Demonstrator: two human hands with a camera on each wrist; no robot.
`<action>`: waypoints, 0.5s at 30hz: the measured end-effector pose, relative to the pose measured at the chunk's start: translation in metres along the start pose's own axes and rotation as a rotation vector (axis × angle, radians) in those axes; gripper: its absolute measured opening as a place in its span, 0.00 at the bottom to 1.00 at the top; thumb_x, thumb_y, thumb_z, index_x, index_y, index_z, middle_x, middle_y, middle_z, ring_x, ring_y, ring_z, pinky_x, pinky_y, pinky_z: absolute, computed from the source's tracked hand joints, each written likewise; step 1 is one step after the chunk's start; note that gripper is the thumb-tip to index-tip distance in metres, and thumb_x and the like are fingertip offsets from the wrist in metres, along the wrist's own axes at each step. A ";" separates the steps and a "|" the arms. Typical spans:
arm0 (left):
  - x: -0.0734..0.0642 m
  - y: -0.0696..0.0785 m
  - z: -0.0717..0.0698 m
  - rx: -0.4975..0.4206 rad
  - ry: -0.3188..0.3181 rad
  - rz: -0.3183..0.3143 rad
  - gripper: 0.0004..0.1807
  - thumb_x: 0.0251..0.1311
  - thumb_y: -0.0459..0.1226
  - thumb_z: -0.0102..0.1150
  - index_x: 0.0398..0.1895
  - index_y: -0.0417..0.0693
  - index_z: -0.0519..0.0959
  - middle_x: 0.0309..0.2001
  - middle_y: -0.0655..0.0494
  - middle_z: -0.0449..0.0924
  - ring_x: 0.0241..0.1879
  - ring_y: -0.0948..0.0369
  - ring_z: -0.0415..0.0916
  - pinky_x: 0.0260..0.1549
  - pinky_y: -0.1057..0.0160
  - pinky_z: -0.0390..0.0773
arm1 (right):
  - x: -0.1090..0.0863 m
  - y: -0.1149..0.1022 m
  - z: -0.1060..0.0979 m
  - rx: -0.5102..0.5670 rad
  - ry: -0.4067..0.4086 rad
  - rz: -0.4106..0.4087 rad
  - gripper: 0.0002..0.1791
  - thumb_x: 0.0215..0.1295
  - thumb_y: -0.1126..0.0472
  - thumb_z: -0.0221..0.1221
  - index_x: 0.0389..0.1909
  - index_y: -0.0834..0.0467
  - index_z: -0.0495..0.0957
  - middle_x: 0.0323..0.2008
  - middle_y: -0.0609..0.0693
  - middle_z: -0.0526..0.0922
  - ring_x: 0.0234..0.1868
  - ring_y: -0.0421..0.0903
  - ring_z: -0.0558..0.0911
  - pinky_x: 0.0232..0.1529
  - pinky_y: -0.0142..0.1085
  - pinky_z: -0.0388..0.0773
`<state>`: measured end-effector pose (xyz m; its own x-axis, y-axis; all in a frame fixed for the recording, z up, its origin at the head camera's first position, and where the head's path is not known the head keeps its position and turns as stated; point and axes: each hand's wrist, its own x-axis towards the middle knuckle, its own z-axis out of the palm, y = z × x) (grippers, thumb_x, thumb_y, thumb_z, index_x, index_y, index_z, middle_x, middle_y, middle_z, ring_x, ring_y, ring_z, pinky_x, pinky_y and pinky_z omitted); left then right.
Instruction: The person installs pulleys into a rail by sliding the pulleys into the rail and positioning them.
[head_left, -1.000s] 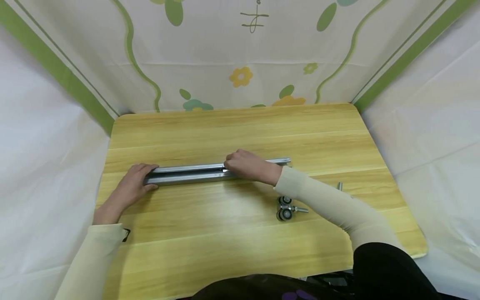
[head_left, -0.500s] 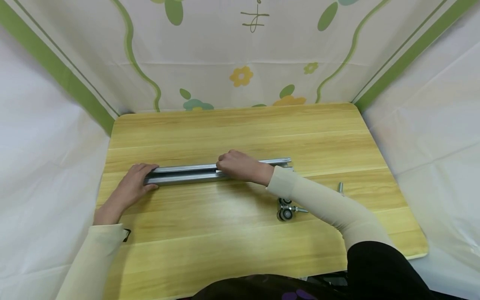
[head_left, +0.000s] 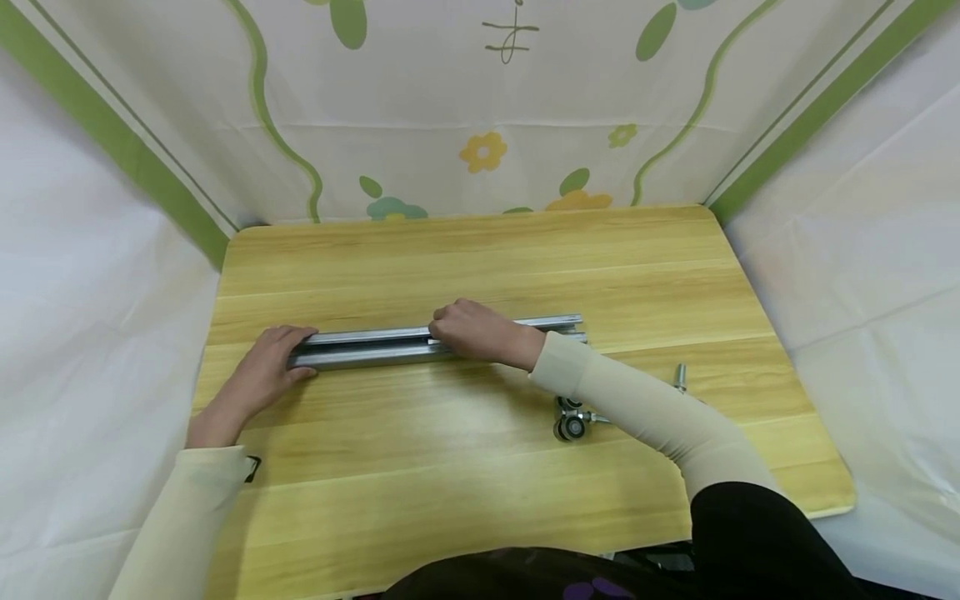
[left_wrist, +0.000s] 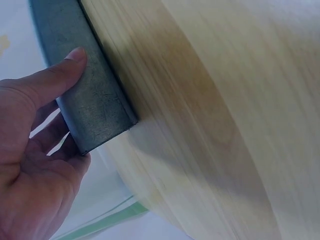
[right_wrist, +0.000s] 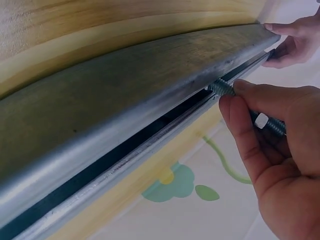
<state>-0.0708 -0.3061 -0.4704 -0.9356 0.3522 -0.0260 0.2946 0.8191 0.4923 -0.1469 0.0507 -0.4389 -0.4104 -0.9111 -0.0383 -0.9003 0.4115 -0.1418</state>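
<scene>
A grey metal channel rail (head_left: 375,358) lies across the table with its slot facing up. My left hand (head_left: 258,371) grips the rail's left end; in the left wrist view the thumb presses one side wall and the fingers reach round the opposite side. Over the middle of the rail, my right hand (head_left: 483,333) pinches a threaded bolt (right_wrist: 220,87) between thumb and fingers. This bolt rises out of the slot and carries a nut (right_wrist: 261,120) farther along it. Whatever the bolt joins inside the rail is hidden.
A roller trolley (head_left: 572,423) with several black wheels and a threaded stem lies near the right forearm. Another threaded stem (head_left: 680,377) shows behind the sleeve. The wooden table (head_left: 420,483) is bordered by white printed sheets (head_left: 420,100).
My right hand has slid a little to the left along the rail with the bolt. The left hand stays at the rail's end.
</scene>
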 end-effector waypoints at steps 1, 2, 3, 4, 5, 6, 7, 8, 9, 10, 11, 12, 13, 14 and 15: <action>0.000 0.000 0.000 -0.001 -0.001 0.000 0.34 0.56 0.27 0.77 0.65 0.29 0.74 0.58 0.27 0.79 0.61 0.31 0.71 0.63 0.30 0.70 | 0.000 0.000 0.000 0.001 0.003 -0.001 0.08 0.76 0.69 0.61 0.39 0.61 0.89 0.34 0.53 0.88 0.29 0.42 0.83 0.30 0.33 0.81; 0.001 0.000 0.000 -0.002 -0.004 -0.002 0.34 0.56 0.27 0.77 0.66 0.29 0.74 0.58 0.27 0.78 0.61 0.31 0.71 0.63 0.31 0.70 | -0.001 0.001 0.000 0.005 0.007 0.000 0.08 0.76 0.68 0.61 0.40 0.61 0.89 0.34 0.53 0.87 0.30 0.43 0.84 0.31 0.33 0.82; 0.001 0.000 0.000 -0.002 -0.007 -0.004 0.34 0.56 0.27 0.77 0.66 0.29 0.74 0.58 0.27 0.78 0.61 0.31 0.71 0.64 0.31 0.70 | -0.002 0.001 0.000 0.008 0.011 -0.001 0.07 0.76 0.68 0.61 0.40 0.61 0.88 0.35 0.53 0.88 0.31 0.43 0.85 0.32 0.34 0.83; 0.001 0.000 0.000 -0.002 -0.010 -0.004 0.34 0.56 0.27 0.77 0.66 0.29 0.74 0.58 0.27 0.78 0.61 0.31 0.71 0.64 0.31 0.70 | -0.002 0.002 0.000 0.012 0.015 -0.001 0.07 0.76 0.67 0.62 0.41 0.61 0.88 0.36 0.53 0.87 0.32 0.44 0.85 0.33 0.34 0.84; 0.001 0.000 0.000 0.001 -0.011 -0.002 0.34 0.57 0.27 0.77 0.66 0.29 0.74 0.58 0.27 0.78 0.61 0.31 0.71 0.64 0.30 0.70 | -0.004 0.002 0.001 0.013 0.018 -0.001 0.06 0.77 0.66 0.62 0.42 0.61 0.88 0.37 0.53 0.87 0.34 0.44 0.86 0.35 0.34 0.85; 0.002 0.001 0.000 0.001 -0.014 -0.002 0.34 0.57 0.27 0.77 0.66 0.29 0.74 0.59 0.27 0.78 0.62 0.31 0.70 0.64 0.30 0.69 | -0.005 0.003 0.002 0.020 0.023 0.003 0.06 0.77 0.65 0.62 0.43 0.61 0.87 0.38 0.53 0.87 0.35 0.45 0.87 0.37 0.34 0.85; 0.002 0.001 0.000 0.003 -0.016 -0.001 0.34 0.57 0.27 0.76 0.66 0.29 0.74 0.59 0.27 0.78 0.62 0.31 0.70 0.64 0.30 0.69 | -0.007 0.004 0.002 0.028 0.029 0.007 0.07 0.77 0.63 0.63 0.44 0.62 0.87 0.39 0.53 0.87 0.36 0.45 0.87 0.38 0.35 0.86; 0.002 0.001 0.000 0.005 -0.016 0.001 0.34 0.57 0.27 0.76 0.66 0.29 0.74 0.59 0.27 0.78 0.62 0.31 0.70 0.64 0.30 0.69 | -0.008 0.005 0.002 0.040 0.036 0.014 0.08 0.76 0.61 0.64 0.46 0.62 0.86 0.40 0.54 0.87 0.38 0.45 0.87 0.40 0.35 0.86; 0.003 0.001 0.000 0.006 -0.016 0.002 0.34 0.57 0.27 0.76 0.66 0.29 0.73 0.59 0.27 0.78 0.62 0.31 0.70 0.64 0.30 0.69 | -0.010 0.007 0.003 0.049 0.044 0.020 0.10 0.76 0.60 0.64 0.49 0.62 0.86 0.42 0.53 0.87 0.40 0.45 0.87 0.42 0.35 0.86; 0.003 0.001 0.000 0.009 -0.013 0.007 0.34 0.57 0.27 0.76 0.66 0.29 0.73 0.59 0.27 0.78 0.62 0.31 0.70 0.64 0.30 0.69 | -0.012 0.008 0.003 0.059 0.049 0.027 0.12 0.76 0.58 0.65 0.51 0.62 0.85 0.44 0.53 0.86 0.41 0.45 0.86 0.43 0.36 0.86; 0.003 0.000 -0.001 0.012 -0.012 0.010 0.34 0.57 0.27 0.76 0.66 0.29 0.73 0.59 0.27 0.78 0.62 0.31 0.70 0.64 0.30 0.69 | -0.014 0.010 0.003 0.067 0.053 0.035 0.14 0.76 0.56 0.65 0.53 0.62 0.84 0.45 0.54 0.86 0.43 0.46 0.86 0.44 0.37 0.86; 0.003 0.000 -0.001 0.014 -0.013 0.011 0.34 0.57 0.27 0.76 0.66 0.29 0.73 0.59 0.27 0.78 0.62 0.31 0.70 0.64 0.30 0.69 | -0.016 0.012 0.002 0.077 0.055 0.045 0.16 0.76 0.55 0.65 0.55 0.63 0.83 0.47 0.54 0.86 0.43 0.46 0.85 0.44 0.38 0.86; 0.002 0.000 -0.002 0.019 -0.013 0.015 0.34 0.57 0.27 0.76 0.66 0.29 0.73 0.59 0.27 0.78 0.62 0.31 0.70 0.64 0.30 0.70 | -0.018 0.014 0.001 0.074 0.050 0.055 0.19 0.76 0.54 0.65 0.58 0.62 0.82 0.48 0.54 0.85 0.45 0.46 0.85 0.45 0.39 0.86; 0.002 0.001 -0.002 0.022 -0.014 0.017 0.34 0.57 0.27 0.76 0.67 0.29 0.73 0.59 0.27 0.78 0.61 0.30 0.70 0.64 0.30 0.70 | -0.021 0.017 0.000 0.073 0.044 0.065 0.21 0.76 0.52 0.65 0.60 0.62 0.81 0.50 0.54 0.85 0.46 0.47 0.85 0.47 0.40 0.86; 0.002 0.000 -0.003 0.025 -0.016 0.019 0.34 0.57 0.28 0.76 0.67 0.29 0.73 0.59 0.26 0.78 0.61 0.30 0.70 0.63 0.30 0.70 | -0.023 0.019 0.001 0.068 0.039 0.072 0.23 0.76 0.51 0.64 0.62 0.63 0.81 0.52 0.54 0.85 0.48 0.48 0.85 0.49 0.42 0.85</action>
<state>-0.0733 -0.3063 -0.4681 -0.9266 0.3748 -0.0306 0.3175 0.8231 0.4708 -0.1545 0.0799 -0.4413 -0.4801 -0.8771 -0.0126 -0.8569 0.4721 -0.2070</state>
